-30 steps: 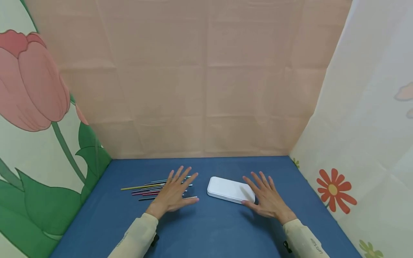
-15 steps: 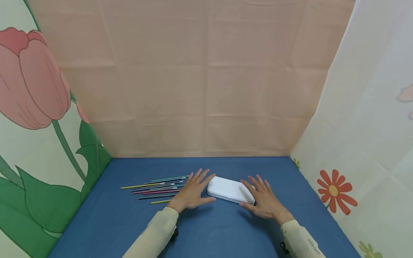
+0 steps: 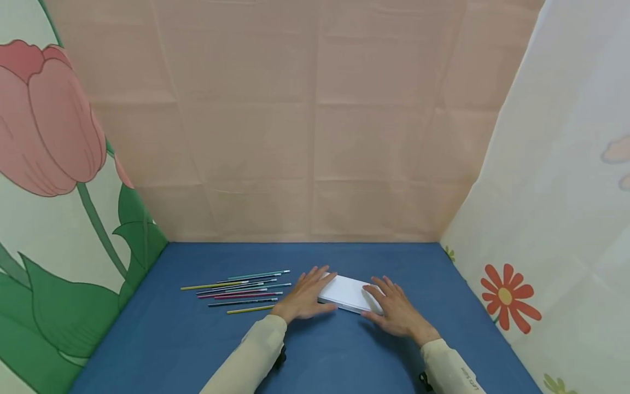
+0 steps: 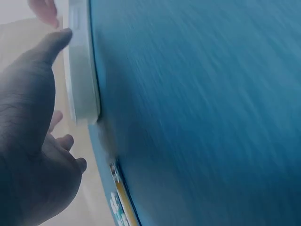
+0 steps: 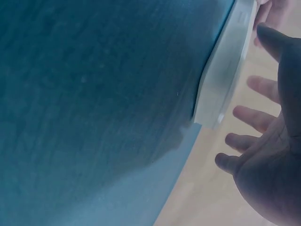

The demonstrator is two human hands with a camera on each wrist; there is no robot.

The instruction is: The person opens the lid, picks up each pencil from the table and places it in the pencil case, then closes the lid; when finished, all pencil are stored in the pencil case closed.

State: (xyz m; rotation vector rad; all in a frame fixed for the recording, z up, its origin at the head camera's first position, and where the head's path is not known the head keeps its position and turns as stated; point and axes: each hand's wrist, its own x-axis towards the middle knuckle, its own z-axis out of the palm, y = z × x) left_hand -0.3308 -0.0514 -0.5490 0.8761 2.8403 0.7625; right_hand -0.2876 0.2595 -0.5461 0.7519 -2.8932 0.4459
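Note:
A flat white case (image 3: 346, 291) with rounded corners lies on the blue table. My left hand (image 3: 305, 296), fingers spread, is at its left end and overlaps that end in the head view. At the right end is my right hand (image 3: 397, 312), also spread, with thumb and index finger over the near corner. Neither hand curls round the case. In the left wrist view, the thumb is beside the case's side wall (image 4: 82, 70); the right wrist view has the fingers just off the case's end (image 5: 218, 89).
Left of the case lies a loose group of several pencils (image 3: 241, 294), yellow, red, dark and green, roughly parallel. A beige cloth (image 3: 315, 137) hangs behind the blue table (image 3: 315, 361). Printed curtains stand at the left (image 3: 54, 246) and right (image 3: 556, 219).
My left hand has moved right, from over the pencils to the left end of the case, uncovering the pencils. My right hand has shifted slightly left and nearer, farther over the case.

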